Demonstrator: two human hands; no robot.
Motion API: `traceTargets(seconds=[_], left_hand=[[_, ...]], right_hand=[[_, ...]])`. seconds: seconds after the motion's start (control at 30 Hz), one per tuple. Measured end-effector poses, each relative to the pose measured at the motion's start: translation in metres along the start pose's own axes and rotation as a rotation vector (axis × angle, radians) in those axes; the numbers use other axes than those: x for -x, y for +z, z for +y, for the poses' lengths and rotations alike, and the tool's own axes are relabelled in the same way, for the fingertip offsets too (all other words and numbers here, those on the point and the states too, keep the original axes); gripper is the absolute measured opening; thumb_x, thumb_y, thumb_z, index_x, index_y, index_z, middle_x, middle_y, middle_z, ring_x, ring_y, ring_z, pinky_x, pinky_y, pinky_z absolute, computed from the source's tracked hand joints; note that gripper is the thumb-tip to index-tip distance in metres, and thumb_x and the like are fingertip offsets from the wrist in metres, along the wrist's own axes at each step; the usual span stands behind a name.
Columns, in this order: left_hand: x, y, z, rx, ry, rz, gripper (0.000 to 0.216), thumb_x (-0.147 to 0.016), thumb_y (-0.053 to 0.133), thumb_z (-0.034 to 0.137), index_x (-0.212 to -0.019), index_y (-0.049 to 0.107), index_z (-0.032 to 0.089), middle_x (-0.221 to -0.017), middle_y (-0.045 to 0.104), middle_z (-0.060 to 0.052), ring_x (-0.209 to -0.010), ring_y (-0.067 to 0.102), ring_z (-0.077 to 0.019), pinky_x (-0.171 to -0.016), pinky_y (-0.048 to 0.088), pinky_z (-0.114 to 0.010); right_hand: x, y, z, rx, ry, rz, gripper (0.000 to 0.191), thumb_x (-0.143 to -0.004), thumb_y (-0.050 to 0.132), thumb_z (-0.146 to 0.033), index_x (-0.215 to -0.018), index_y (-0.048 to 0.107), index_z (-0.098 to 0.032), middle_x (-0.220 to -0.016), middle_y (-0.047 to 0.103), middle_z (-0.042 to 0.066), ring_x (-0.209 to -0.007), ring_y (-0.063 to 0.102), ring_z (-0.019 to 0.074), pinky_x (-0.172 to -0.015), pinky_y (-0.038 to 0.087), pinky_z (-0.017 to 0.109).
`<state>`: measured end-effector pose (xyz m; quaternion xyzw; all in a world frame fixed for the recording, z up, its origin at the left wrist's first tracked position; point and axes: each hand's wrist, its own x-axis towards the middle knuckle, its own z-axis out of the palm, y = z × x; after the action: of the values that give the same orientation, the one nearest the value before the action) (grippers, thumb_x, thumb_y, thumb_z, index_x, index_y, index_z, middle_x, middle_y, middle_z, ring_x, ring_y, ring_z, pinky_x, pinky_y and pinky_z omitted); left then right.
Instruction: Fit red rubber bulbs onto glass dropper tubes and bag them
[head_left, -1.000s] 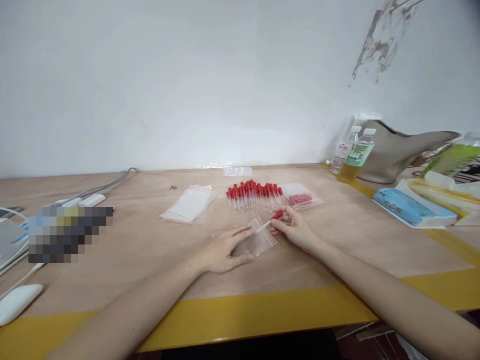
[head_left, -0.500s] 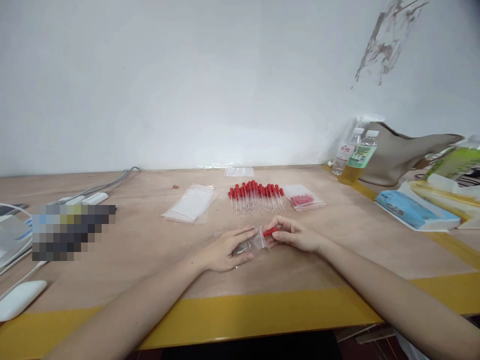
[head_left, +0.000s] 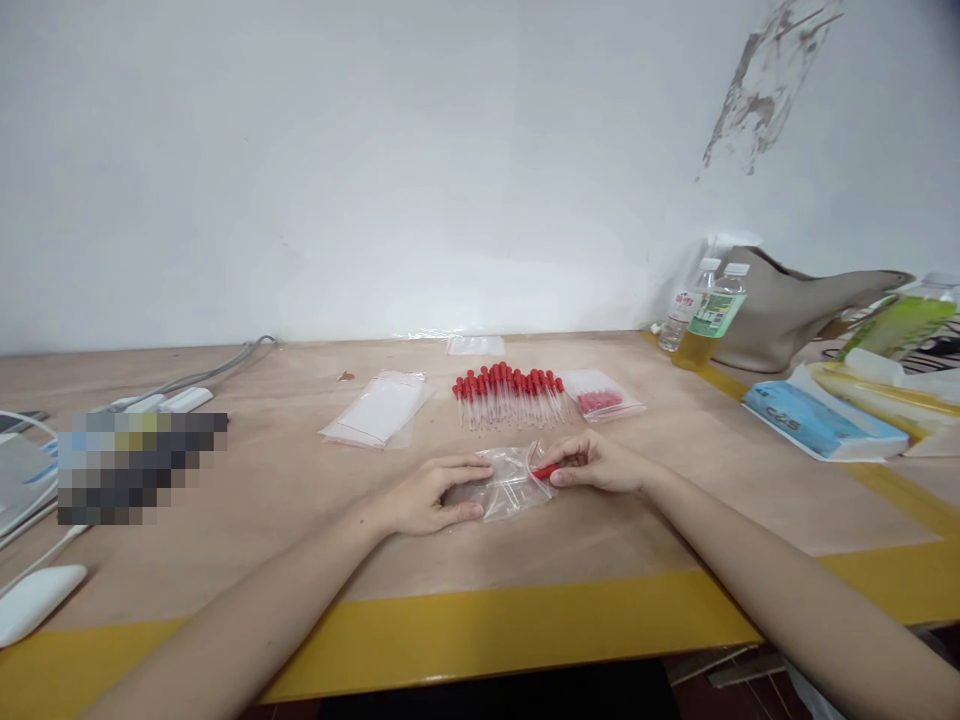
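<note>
A small clear zip bag (head_left: 508,482) lies on the wooden table in front of me. My left hand (head_left: 427,495) pinches its left end, thumb below and fingers above. My right hand (head_left: 592,463) is closed on the red bulb of a glass dropper (head_left: 546,470) at the bag's right end, with the dropper's tube inside the bag. Behind the bag lies a row of several red-capped droppers (head_left: 508,392). To its right is a filled bag of droppers (head_left: 600,396). A stack of empty clear bags (head_left: 377,408) lies to the left of the row.
Two bottles (head_left: 703,315) and a tan bag (head_left: 795,305) stand at the back right, with a blue tissue pack (head_left: 817,420) and green packets (head_left: 896,325) nearer. Cables, a white power strip (head_left: 161,402) and a white mouse (head_left: 34,603) lie at the left. Yellow tape (head_left: 510,630) edges the table.
My right hand has pushed the red-capped dropper leftwards into the bag's mouth. My left hand has slid slightly left along the bag, and the bag now lies flatter and wider.
</note>
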<state>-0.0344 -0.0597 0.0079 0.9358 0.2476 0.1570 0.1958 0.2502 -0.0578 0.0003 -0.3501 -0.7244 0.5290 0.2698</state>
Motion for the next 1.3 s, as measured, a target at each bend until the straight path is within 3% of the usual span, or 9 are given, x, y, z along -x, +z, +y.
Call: traceTargets(seconds=[0.1,0.27,0.43,0.6,0.67,0.83,0.97,1.17,1.3], left_hand=[[-0.002,0.002,0.001,0.014,0.002,0.009,0.047,-0.079,0.052,0.039,-0.123,0.044,0.023,-0.128,0.043,-0.007,-0.116,0.042,-0.0198,-0.097,0.033,-0.036],[-0.004,0.004,0.001,0.037,0.01,0.018,0.045,-0.079,0.052,0.038,-0.121,0.046,0.023,-0.128,0.043,-0.007,-0.117,0.041,-0.0206,-0.098,0.032,-0.036],[-0.004,0.004,0.002,0.033,0.001,0.019,0.047,-0.079,0.051,0.038,-0.123,0.044,0.024,-0.128,0.043,-0.006,-0.117,0.041,-0.0205,-0.098,0.032,-0.037],[-0.003,0.005,0.001,0.022,-0.012,0.02,0.046,-0.08,0.05,0.039,-0.123,0.044,0.023,-0.128,0.043,-0.007,-0.117,0.04,-0.0211,-0.099,0.032,-0.038],[-0.003,0.006,0.001,0.017,-0.019,0.023,0.047,-0.08,0.049,0.039,-0.123,0.043,0.023,-0.129,0.042,-0.007,-0.117,0.04,-0.0209,-0.099,0.032,-0.038],[-0.003,0.006,0.0,0.001,-0.02,0.028,0.047,-0.081,0.049,0.039,-0.124,0.042,0.023,-0.13,0.041,-0.007,-0.118,0.04,-0.0207,-0.099,0.031,-0.038],[-0.003,0.007,-0.002,-0.004,-0.02,0.07,0.046,-0.08,0.05,0.038,-0.123,0.044,0.022,-0.128,0.042,-0.008,-0.115,0.042,-0.0209,-0.098,0.033,-0.037],[-0.004,0.01,-0.007,-0.009,-0.035,0.158,0.035,-0.081,0.049,0.035,-0.113,0.053,0.022,-0.116,0.051,-0.007,-0.104,0.05,-0.019,-0.09,0.04,-0.033],[-0.004,0.009,-0.006,-0.012,-0.053,0.164,0.035,-0.081,0.049,0.036,-0.112,0.054,0.022,-0.115,0.052,-0.007,-0.102,0.051,-0.0192,-0.088,0.041,-0.033]], right_hand=[[-0.002,-0.003,-0.001,0.004,0.077,-0.013,0.034,-0.067,0.063,-0.038,-0.09,0.063,-0.013,-0.074,0.063,0.003,-0.067,0.057,0.011,-0.064,0.044,0.024],[-0.009,0.005,0.003,-0.041,0.165,0.228,0.037,-0.061,0.066,-0.042,-0.082,0.054,-0.014,-0.053,0.053,-0.005,-0.04,0.046,0.0053,-0.038,0.033,0.017],[-0.009,0.012,0.002,0.001,0.088,0.178,0.035,-0.057,0.07,-0.041,-0.067,0.053,-0.013,-0.058,0.055,-0.003,-0.046,0.045,0.0044,-0.04,0.033,0.016],[-0.004,0.015,-0.005,0.07,0.147,0.073,0.045,-0.071,0.049,-0.056,-0.07,0.058,-0.012,-0.047,0.05,-0.004,-0.035,0.04,0.0037,-0.035,0.031,0.017],[-0.003,0.02,-0.01,0.009,0.193,0.102,0.05,-0.073,0.042,-0.06,-0.07,0.057,-0.012,-0.046,0.05,-0.003,-0.035,0.043,0.005,-0.036,0.035,0.018],[-0.003,0.032,-0.02,-0.074,0.26,0.236,0.037,-0.056,0.069,-0.046,-0.066,0.054,-0.013,-0.053,0.053,-0.003,-0.043,0.047,0.0048,-0.041,0.041,0.016],[-0.004,0.03,-0.017,-0.161,0.364,0.376,0.033,-0.056,0.071,-0.039,-0.063,0.049,-0.015,-0.047,0.05,-0.005,-0.039,0.044,0.0043,-0.038,0.04,0.017],[-0.001,0.021,-0.012,-0.136,0.315,0.428,0.033,-0.059,0.068,-0.04,-0.064,0.046,-0.017,-0.04,0.044,-0.008,-0.03,0.029,0.0015,-0.029,0.016,0.015],[0.002,0.015,-0.012,-0.227,0.281,0.369,0.036,-0.056,0.07,-0.041,-0.072,0.049,-0.016,-0.041,0.041,-0.01,-0.03,0.023,0.0004,-0.03,0.012,0.017]])
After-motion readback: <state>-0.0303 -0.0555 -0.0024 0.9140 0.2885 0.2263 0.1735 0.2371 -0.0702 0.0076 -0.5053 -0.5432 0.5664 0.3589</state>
